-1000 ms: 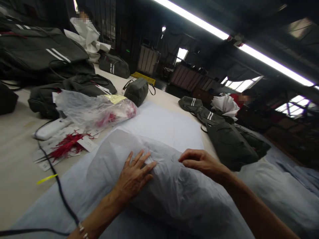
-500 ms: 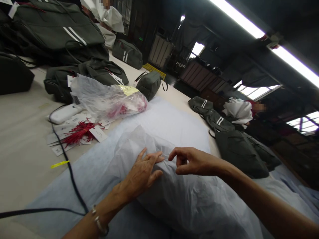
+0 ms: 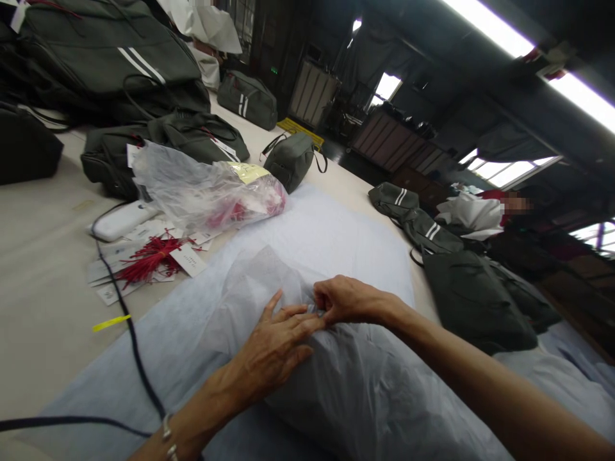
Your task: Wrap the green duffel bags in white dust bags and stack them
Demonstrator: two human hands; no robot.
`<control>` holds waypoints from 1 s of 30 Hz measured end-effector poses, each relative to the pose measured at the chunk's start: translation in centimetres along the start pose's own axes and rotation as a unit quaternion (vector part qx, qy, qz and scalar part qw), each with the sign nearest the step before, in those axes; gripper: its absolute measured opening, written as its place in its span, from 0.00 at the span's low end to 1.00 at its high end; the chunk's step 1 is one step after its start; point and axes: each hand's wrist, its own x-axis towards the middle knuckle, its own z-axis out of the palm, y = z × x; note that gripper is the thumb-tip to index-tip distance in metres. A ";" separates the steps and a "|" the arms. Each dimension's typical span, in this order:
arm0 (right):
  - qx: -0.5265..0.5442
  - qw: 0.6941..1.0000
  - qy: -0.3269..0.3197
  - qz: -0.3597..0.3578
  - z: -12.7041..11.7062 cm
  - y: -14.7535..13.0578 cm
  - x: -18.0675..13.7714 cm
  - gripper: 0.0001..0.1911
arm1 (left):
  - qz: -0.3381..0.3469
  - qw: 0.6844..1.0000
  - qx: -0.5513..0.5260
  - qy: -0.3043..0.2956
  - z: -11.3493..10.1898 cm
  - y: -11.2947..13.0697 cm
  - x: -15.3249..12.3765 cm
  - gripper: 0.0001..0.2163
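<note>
A thin, translucent plastic bag (image 3: 375, 384) lies in front of me with something dark showing through it. My left hand (image 3: 281, 339) rests on the film with its fingers stretched out, the fingertips close against my other hand. Thumb and fingers of my right hand (image 3: 343, 299) are pinched together on the bag's film, where creases gather. Below the bag spreads a pale blue-white sheet (image 3: 331, 237).
Left of the sheet lie red-stringed tags (image 3: 154, 256), a white device (image 3: 122, 221) and a black cord (image 3: 137, 346). Dark green bags (image 3: 115, 70) are piled beyond a crumpled clear bag (image 3: 206, 189). More green bags (image 3: 475, 298) lie at right; a person (image 3: 519, 202) is behind them.
My right hand has moved left and down onto the film beside my left hand, its curled fingers closing into a pinch. My left hand stays nearly in place.
</note>
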 end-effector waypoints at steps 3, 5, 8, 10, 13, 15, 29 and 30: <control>-0.081 0.996 0.040 -0.016 0.0 0.1 0.2 0.20 | 0.027 0.998 0.036 -0.034 -0.1 -0.4 0.0 0.22; -0.086 0.993 0.070 -0.040 0.0 1.0 0.5 0.24 | 0.031 0.998 0.049 -0.039 -0.1 -0.4 0.0 0.20; 0.030 0.995 0.080 -0.054 -0.2 3.8 0.5 0.24 | 0.032 0.998 0.052 -0.030 -0.3 -0.2 0.2 0.18; 0.128 0.987 0.093 -0.035 -0.3 5.7 0.1 0.22 | 0.029 0.998 0.050 -0.029 -0.4 0.0 0.2 0.18; 0.222 0.962 0.157 -0.020 0.1 7.2 -0.8 0.28 | 0.027 0.998 0.041 -0.029 -0.5 0.1 0.1 0.19; 0.242 0.953 0.180 -0.034 1.2 7.1 -1.0 0.38 | 0.025 0.999 0.031 -0.034 -0.5 0.1 0.0 0.20; 0.210 0.948 0.235 0.036 4.6 2.2 -2.8 0.48 | -0.023 0.998 -0.054 -0.012 -1.2 0.4 -0.1 0.26; 0.181 0.954 0.235 0.036 5.1 1.5 -2.7 0.50 | -0.022 0.998 -0.055 -0.009 -1.1 0.4 -0.1 0.25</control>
